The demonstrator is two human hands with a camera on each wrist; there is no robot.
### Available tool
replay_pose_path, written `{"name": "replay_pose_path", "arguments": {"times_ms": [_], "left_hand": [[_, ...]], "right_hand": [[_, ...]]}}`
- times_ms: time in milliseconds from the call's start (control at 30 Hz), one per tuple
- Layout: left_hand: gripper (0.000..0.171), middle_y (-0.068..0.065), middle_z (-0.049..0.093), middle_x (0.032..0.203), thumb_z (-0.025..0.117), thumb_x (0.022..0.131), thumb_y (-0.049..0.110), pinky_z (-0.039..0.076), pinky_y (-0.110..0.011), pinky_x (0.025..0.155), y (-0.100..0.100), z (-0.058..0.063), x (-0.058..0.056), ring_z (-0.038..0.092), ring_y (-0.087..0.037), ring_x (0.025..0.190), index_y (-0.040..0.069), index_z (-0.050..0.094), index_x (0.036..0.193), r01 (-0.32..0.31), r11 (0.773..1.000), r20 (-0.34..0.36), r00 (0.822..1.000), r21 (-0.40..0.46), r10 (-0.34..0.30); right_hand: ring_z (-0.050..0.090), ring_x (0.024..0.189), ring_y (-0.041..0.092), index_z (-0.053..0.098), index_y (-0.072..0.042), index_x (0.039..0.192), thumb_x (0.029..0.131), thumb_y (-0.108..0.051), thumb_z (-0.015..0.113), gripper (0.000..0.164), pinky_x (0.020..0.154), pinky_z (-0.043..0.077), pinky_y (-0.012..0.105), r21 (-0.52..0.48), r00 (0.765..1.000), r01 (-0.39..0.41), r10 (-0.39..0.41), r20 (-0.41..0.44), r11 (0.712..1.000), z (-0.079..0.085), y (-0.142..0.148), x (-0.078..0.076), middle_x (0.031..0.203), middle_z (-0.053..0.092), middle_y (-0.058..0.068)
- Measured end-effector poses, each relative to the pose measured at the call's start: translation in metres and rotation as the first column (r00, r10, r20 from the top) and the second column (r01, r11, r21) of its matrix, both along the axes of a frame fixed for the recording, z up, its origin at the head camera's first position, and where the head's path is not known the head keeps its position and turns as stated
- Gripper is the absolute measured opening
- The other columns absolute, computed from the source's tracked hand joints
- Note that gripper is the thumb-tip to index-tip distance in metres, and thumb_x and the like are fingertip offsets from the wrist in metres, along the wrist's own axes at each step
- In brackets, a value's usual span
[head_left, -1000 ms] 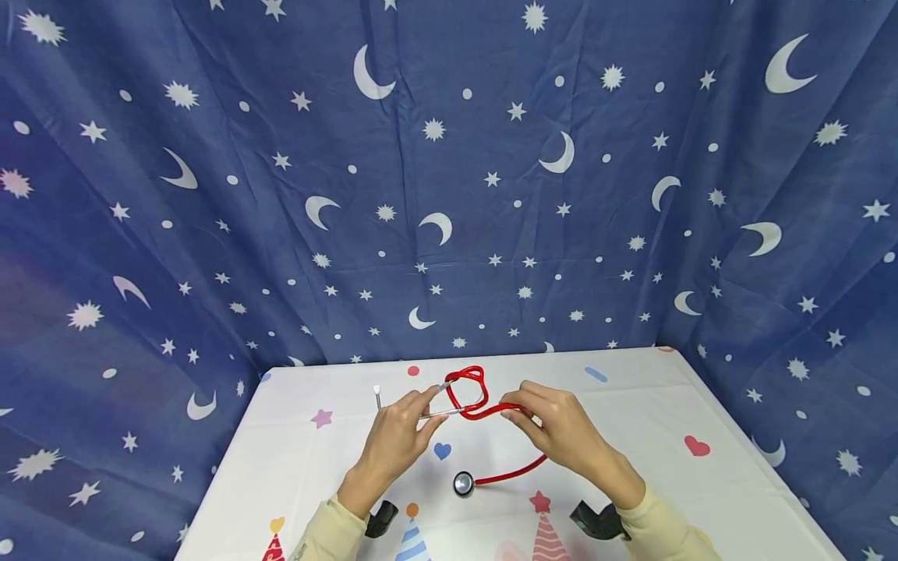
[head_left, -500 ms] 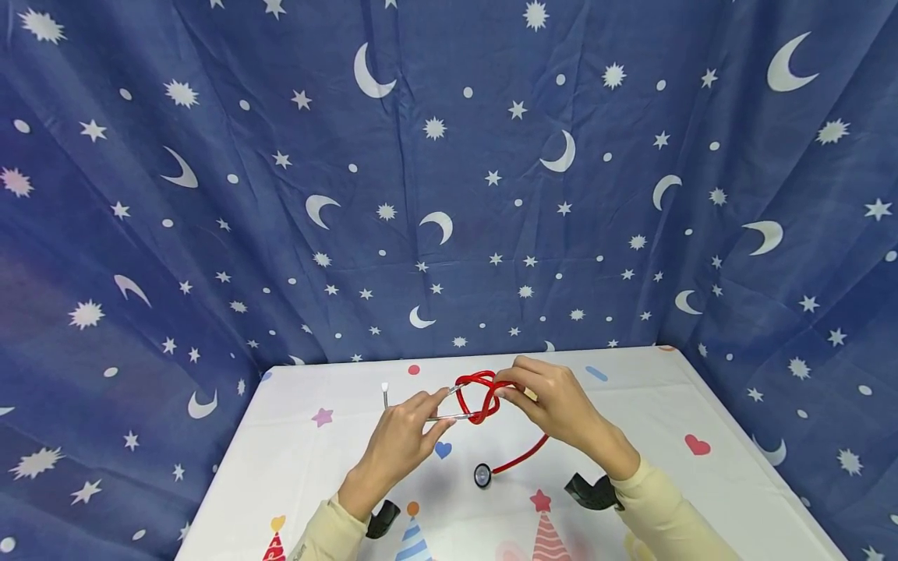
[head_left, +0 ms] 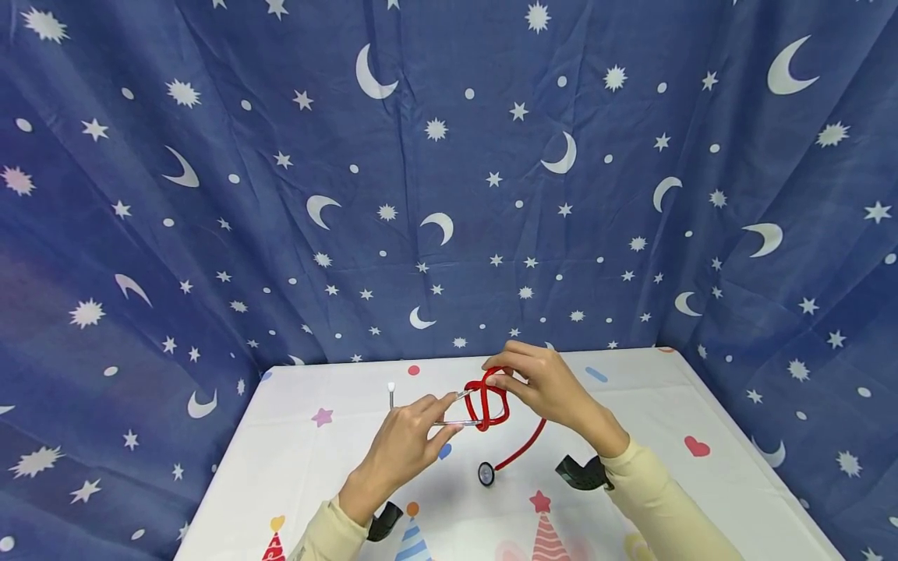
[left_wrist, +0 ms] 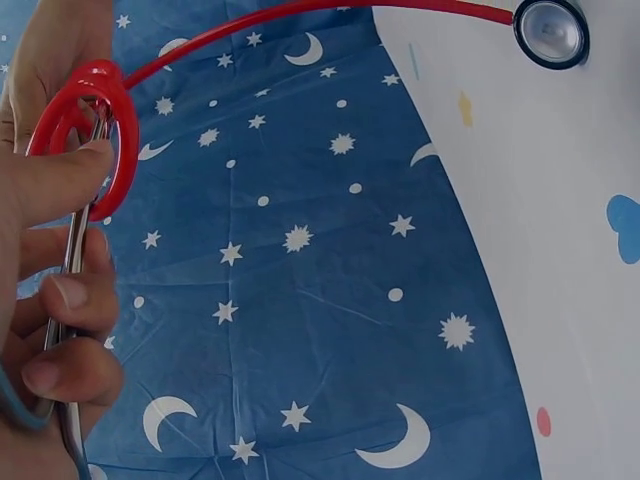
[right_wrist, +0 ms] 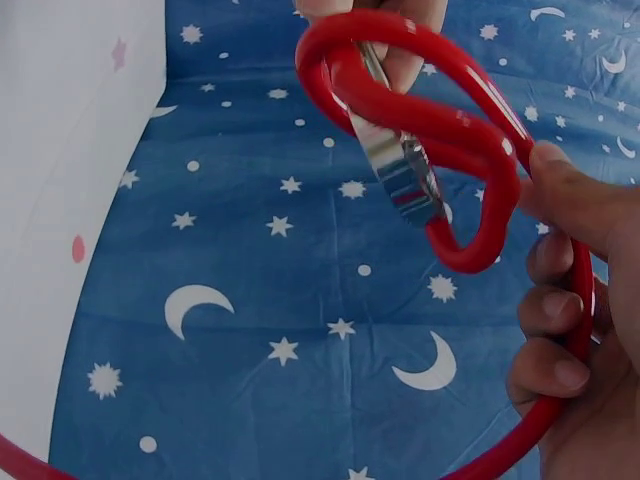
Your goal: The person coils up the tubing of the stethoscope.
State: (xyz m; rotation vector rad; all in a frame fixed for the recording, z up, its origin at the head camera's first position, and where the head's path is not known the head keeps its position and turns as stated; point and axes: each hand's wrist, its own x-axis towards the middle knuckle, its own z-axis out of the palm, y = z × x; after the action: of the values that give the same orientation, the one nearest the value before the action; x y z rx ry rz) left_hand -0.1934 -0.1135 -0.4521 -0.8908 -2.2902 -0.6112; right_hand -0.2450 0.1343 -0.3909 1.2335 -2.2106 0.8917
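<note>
A stethoscope with red tubing [right_wrist: 430,118] is held up over the table between both hands. My left hand [head_left: 403,444] grips its metal ear tubes [left_wrist: 75,245], and a white eartip [head_left: 391,386] sticks up behind that hand. Where the tubing leaves the metal, it is looped over and round itself. My right hand [head_left: 543,386] pinches the tubing at the upper right of the loops; in the right wrist view its curled fingers wrap a length of it. From there the tube curves down to the round chest piece [head_left: 486,474], which hangs below the hands.
A white cloth printed with hearts, stars and party hats covers the table [head_left: 281,452]. Behind it hangs a dark blue curtain [head_left: 449,257] with moons and stars. Black mounts [head_left: 584,472] are worn at both wrists.
My right hand has moved left and up with the tubing, closer to the left hand, and the loops are drawn tighter. The chest piece has swung right. My left hand has shifted slightly right.
</note>
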Motion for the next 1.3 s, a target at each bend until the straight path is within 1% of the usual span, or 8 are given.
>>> {"name": "replay_pose_path", "arguments": {"times_ms": [267, 433, 533, 733, 867, 1033, 1167, 1300], "left_hand": [[0.041, 0.003, 0.068, 0.079, 0.078, 0.084, 0.026, 0.047, -0.015, 0.054, 0.001, 0.003, 0.004, 0.069, -0.006, 0.067, 0.010, 0.067, 0.121, 0.054, 0.998, 0.002, 0.999, -0.020, -0.054], [0.041, 0.006, 0.066, 0.078, 0.078, 0.084, 0.026, 0.046, -0.013, 0.055, 0.003, 0.004, 0.006, 0.065, -0.003, 0.064, 0.011, 0.067, 0.121, 0.093, 0.995, -0.021, 0.995, -0.041, -0.094], [0.041, 0.007, 0.066, 0.078, 0.078, 0.084, 0.027, 0.045, -0.011, 0.055, 0.003, 0.003, 0.006, 0.063, -0.002, 0.062, 0.011, 0.068, 0.120, 0.119, 0.991, -0.035, 0.992, -0.052, -0.121], [0.038, 0.008, 0.066, 0.079, 0.076, 0.086, 0.028, 0.044, -0.008, 0.056, 0.004, 0.004, 0.008, 0.062, 0.000, 0.064, 0.011, 0.069, 0.119, 0.168, 0.984, -0.036, 0.985, -0.064, -0.171], [0.037, 0.009, 0.066, 0.079, 0.075, 0.087, 0.029, 0.042, -0.007, 0.056, 0.004, 0.005, 0.008, 0.062, 0.001, 0.063, 0.011, 0.069, 0.119, 0.181, 0.982, -0.045, 0.982, -0.048, -0.183], [0.038, 0.008, 0.065, 0.077, 0.075, 0.087, 0.029, 0.037, -0.005, 0.055, 0.005, 0.002, 0.008, 0.056, 0.002, 0.059, 0.009, 0.069, 0.119, 0.197, 0.980, -0.056, 0.979, 0.013, -0.196], [0.036, 0.007, 0.064, 0.076, 0.075, 0.087, 0.026, 0.033, -0.003, 0.053, 0.006, -0.001, 0.007, 0.047, 0.002, 0.054, 0.009, 0.069, 0.118, 0.212, 0.973, -0.074, 0.976, 0.097, -0.205], [0.035, 0.007, 0.062, 0.075, 0.076, 0.086, 0.023, 0.031, -0.003, 0.053, 0.006, 0.000, 0.006, 0.042, 0.001, 0.052, 0.008, 0.070, 0.116, 0.208, 0.965, -0.111, 0.975, 0.158, -0.192]], "right_hand": [[0.044, 0.063, -0.001, 0.073, -0.019, 0.101, 0.086, -0.018, 0.074, 0.016, 0.054, 0.040, 0.017, 0.020, 0.983, -0.087, 0.083, 0.162, 0.996, 0.002, -0.001, -0.007, 0.075, 0.055, -0.011], [0.042, 0.061, 0.001, 0.074, -0.018, 0.102, 0.088, -0.017, 0.072, 0.014, 0.053, 0.040, 0.018, 0.009, 0.954, -0.170, 0.162, 0.254, 0.985, -0.002, 0.001, -0.013, 0.074, 0.056, -0.007], [0.046, 0.063, 0.002, 0.074, -0.015, 0.102, 0.089, -0.017, 0.072, 0.014, 0.054, 0.043, 0.019, 0.008, 0.932, -0.213, 0.201, 0.302, 0.977, -0.005, 0.003, -0.016, 0.076, 0.059, -0.005], [0.050, 0.066, 0.004, 0.075, -0.015, 0.102, 0.088, -0.020, 0.072, 0.015, 0.058, 0.046, 0.022, 0.031, 0.896, -0.246, 0.215, 0.390, 0.969, -0.007, 0.007, -0.020, 0.079, 0.062, -0.004], [0.049, 0.068, 0.002, 0.075, -0.013, 0.103, 0.089, -0.015, 0.071, 0.014, 0.060, 0.046, 0.021, 0.027, 0.882, -0.249, 0.215, 0.420, 0.968, -0.010, 0.008, -0.022, 0.081, 0.064, -0.002], [0.047, 0.066, 0.006, 0.074, -0.005, 0.102, 0.089, -0.001, 0.067, 0.015, 0.059, 0.044, 0.019, -0.030, 0.866, -0.233, 0.221, 0.449, 0.972, -0.016, 0.009, -0.025, 0.078, 0.062, 0.006], [0.053, 0.070, 0.012, 0.074, -0.004, 0.106, 0.092, 0.000, 0.064, 0.017, 0.063, 0.049, 0.020, -0.069, 0.847, -0.160, 0.173, 0.502, 0.985, -0.022, 0.009, -0.024, 0.085, 0.067, 0.007], [0.061, 0.079, 0.010, 0.073, -0.006, 0.111, 0.095, -0.007, 0.063, 0.020, 0.070, 0.056, 0.024, -0.101, 0.828, -0.072, 0.116, 0.549, 0.992, -0.031, 0.008, -0.021, 0.098, 0.072, 0.008]]}}
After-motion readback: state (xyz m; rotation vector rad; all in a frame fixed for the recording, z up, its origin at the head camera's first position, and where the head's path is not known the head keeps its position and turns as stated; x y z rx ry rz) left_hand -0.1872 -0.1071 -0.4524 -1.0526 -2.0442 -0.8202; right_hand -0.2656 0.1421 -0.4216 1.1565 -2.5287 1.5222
